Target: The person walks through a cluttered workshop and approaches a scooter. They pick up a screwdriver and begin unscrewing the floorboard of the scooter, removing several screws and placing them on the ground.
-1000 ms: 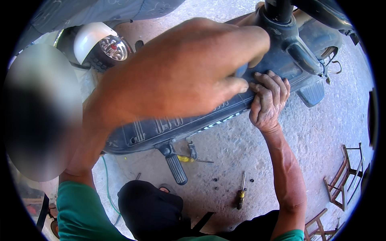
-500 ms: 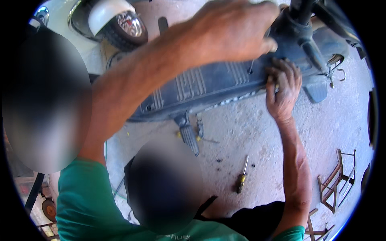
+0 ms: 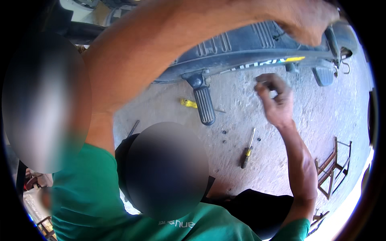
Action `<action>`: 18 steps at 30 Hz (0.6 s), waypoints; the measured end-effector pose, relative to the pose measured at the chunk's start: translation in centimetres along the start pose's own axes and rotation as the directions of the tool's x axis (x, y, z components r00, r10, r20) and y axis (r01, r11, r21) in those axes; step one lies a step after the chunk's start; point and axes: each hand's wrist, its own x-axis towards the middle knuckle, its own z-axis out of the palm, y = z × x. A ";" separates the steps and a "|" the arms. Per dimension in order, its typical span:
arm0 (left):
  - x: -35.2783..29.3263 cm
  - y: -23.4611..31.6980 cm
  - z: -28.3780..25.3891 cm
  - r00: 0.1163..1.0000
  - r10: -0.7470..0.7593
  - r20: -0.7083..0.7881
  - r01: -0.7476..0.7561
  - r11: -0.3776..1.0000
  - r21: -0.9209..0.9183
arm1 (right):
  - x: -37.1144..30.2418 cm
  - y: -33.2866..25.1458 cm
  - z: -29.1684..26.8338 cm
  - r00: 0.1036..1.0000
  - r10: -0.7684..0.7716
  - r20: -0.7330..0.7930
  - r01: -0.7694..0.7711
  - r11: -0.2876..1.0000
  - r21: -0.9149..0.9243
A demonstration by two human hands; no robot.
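A dark blue scooter body (image 3: 241,46) with ribbed panels runs across the top of the view. My left arm reaches over it, and my left hand (image 3: 309,20) lies on the body at the upper right with its fingers curled over the panel. My right hand (image 3: 275,98) hovers just below the scooter's lower edge, apart from it. Its fingertips are pinched on a small dark part (image 3: 263,84); what kind of part is too small to tell. A black ribbed footrest (image 3: 204,105) hangs down from the body to the left of that hand.
On the concrete floor lie a screwdriver with a black and yellow handle (image 3: 246,154), a yellow-handled tool (image 3: 188,103) and a few small dark bits (image 3: 224,131). A second footrest (image 3: 323,75) sticks out at the right. A wooden frame (image 3: 333,164) stands at the far right.
My right hand has come off the scooter's lower edge and dropped a little, fingers now pinched. My left hand has slid toward the upper right as the view shifted.
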 end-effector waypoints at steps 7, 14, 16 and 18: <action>1.9 -5.4 1.6 0.934 -0.162 -0.319 0.084 0.966 -0.242 | 11.0 -10.1 -10.6 0.947 -0.315 -0.068 0.200 0.738 -0.644; 0.6 -6.0 -0.1 0.968 -0.251 0.028 0.230 0.831 -0.507 | 16.9 -12.9 -13.6 0.800 -0.134 0.585 0.596 0.068 -0.800; 1.2 -8.3 2.3 0.944 -0.327 -0.052 0.311 0.929 -0.200 | 17.5 -13.7 -13.3 0.797 -0.034 0.604 0.602 0.132 -0.787; 1.1 -11.2 3.2 0.921 -0.367 -0.135 0.337 0.920 -0.200 | 17.0 -16.9 -12.9 0.889 0.291 0.354 0.196 0.456 -0.868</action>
